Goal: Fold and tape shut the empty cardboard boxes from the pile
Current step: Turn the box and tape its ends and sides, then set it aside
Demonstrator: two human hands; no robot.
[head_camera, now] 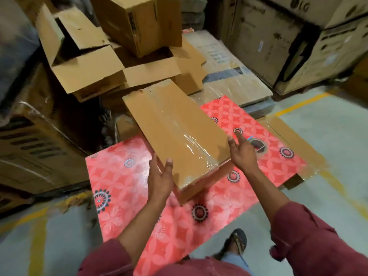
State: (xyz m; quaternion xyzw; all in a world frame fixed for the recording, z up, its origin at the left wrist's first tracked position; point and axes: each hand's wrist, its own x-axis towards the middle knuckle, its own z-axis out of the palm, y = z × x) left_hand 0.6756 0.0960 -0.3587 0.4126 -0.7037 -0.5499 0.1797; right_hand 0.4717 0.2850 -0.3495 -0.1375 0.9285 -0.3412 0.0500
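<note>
Fingers (240, 136) of the right hand (244, 151) are stretching out straight beside the taped box (177, 132), gripping nothing, while the left hand (160, 178) is pressing its flat palm and thumb against the box's near left edge. That closed box is tilting above the red patterned sheet (123, 188), clear tape glinting along its seam. A tape roll (258, 146) is lying behind the right hand; open boxes (85, 62) are piling up beyond.
</note>
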